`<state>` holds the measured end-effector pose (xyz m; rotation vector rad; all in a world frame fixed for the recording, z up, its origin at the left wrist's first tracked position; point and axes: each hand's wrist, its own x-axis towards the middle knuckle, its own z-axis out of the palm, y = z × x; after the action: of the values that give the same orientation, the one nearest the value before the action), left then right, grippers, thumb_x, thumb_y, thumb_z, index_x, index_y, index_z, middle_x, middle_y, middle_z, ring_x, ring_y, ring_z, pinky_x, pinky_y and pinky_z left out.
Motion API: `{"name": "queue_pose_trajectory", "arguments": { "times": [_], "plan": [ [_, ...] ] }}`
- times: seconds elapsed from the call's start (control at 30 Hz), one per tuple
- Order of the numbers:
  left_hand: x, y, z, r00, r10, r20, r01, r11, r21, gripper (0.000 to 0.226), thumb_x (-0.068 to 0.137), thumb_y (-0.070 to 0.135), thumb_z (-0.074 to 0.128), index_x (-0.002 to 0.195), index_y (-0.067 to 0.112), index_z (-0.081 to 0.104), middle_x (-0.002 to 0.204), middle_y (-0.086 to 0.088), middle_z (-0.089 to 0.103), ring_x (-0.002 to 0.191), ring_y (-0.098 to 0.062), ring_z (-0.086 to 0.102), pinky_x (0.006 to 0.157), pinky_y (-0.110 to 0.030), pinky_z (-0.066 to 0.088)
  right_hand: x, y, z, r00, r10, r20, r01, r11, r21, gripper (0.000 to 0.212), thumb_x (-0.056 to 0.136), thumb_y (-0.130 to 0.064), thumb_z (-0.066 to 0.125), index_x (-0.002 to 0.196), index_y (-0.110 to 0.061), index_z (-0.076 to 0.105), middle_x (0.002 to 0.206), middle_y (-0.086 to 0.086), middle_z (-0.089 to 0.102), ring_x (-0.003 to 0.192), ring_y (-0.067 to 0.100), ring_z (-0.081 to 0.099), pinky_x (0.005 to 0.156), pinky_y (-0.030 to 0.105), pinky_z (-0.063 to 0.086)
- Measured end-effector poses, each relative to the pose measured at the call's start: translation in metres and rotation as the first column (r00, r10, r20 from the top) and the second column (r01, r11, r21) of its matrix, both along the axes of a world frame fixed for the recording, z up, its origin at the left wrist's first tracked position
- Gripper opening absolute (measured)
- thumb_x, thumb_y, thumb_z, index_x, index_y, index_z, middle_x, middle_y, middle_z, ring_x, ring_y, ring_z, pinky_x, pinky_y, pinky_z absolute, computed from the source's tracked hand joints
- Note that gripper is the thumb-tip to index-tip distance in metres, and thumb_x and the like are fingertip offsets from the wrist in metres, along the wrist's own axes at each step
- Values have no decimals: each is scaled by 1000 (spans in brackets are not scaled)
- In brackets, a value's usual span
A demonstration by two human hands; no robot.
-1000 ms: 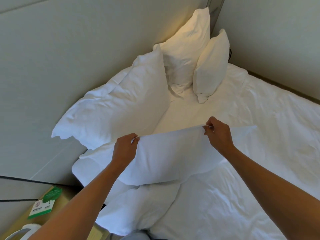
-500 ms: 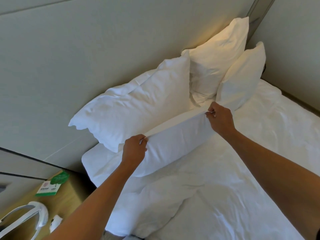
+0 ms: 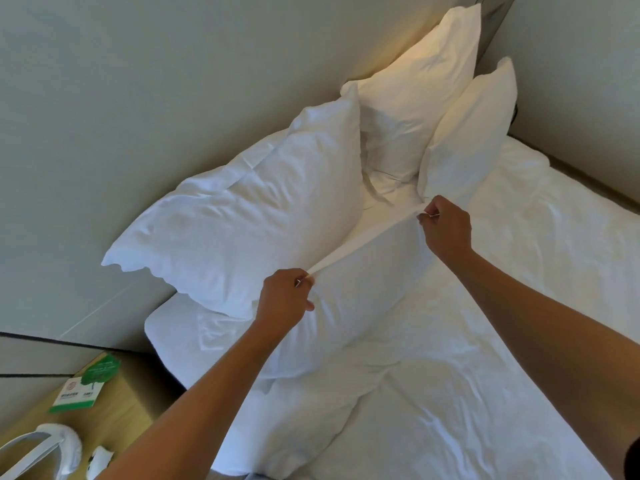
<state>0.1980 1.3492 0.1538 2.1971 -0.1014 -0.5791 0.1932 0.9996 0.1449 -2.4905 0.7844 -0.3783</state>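
Note:
I hold a white pillow point(image 3: 360, 292) by its upper edge, stretched between both hands over the bed point(image 3: 485, 393). My left hand point(image 3: 285, 299) pinches the near corner of that edge; my right hand point(image 3: 446, 225) pinches the far corner. The pillow's lower part rests on the white duvet. Right behind it a large white pillow point(image 3: 242, 230) leans on the padded headboard wall point(image 3: 138, 98).
Two more white pillows point(image 3: 415, 109) point(image 3: 467, 133) stand in the far corner of the bed. At lower left a wooden nightstand point(image 3: 114, 410) carries a green and white card point(image 3: 83, 386) and a white kettle point(image 3: 38, 452). A wall runs along the bed's right side.
Both hands have carried the held pillow away from me toward the headboard, so it now sits close in front of the large leaning pillow. The grip on its edge is unchanged.

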Motion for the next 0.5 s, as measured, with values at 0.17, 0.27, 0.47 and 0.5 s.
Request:
{"name": "queue_pose_trajectory", "arguments": {
  "times": [0.17, 0.27, 0.47, 0.5],
  "plan": [
    [14, 4, -18, 997, 44, -58, -40, 997, 69, 21, 100, 24, 55, 95, 14, 73, 79, -6, 78, 50, -8, 70, 67, -29, 58, 21, 13, -11, 995, 62, -82, -60, 998, 27, 21, 95, -15, 75, 83, -8, 60, 80, 10, 70, 77, 28, 64, 72, 31, 44],
    [29, 17, -33, 991, 120, -55, -112, 986, 126, 22, 100, 25, 55, 96, 15, 74, 77, -4, 77, 52, -6, 71, 56, -24, 47, 41, 32, -25, 990, 94, -102, -88, 994, 70, 17, 97, -13, 72, 85, -7, 61, 82, 10, 69, 81, 28, 65, 73, 32, 46],
    [89, 40, -43, 992, 123, -28, -117, 978, 174, 20, 100, 26, 55, 92, 20, 72, 66, -1, 76, 57, -8, 74, 61, -23, 49, 112, 64, -34, 991, 82, -108, -76, 995, 66, 16, 98, -13, 68, 86, -4, 62, 78, 7, 63, 80, 30, 65, 69, 30, 41],
    [97, 42, -46, 991, 133, -13, -128, 976, 178, 20, 99, 25, 55, 89, 20, 71, 63, -1, 75, 56, -9, 74, 61, -24, 50, 121, 67, -34, 991, 83, -103, -76, 995, 66, 16, 99, -13, 67, 86, -4, 62, 78, 7, 63, 81, 31, 65, 69, 31, 41]
  ]
}}
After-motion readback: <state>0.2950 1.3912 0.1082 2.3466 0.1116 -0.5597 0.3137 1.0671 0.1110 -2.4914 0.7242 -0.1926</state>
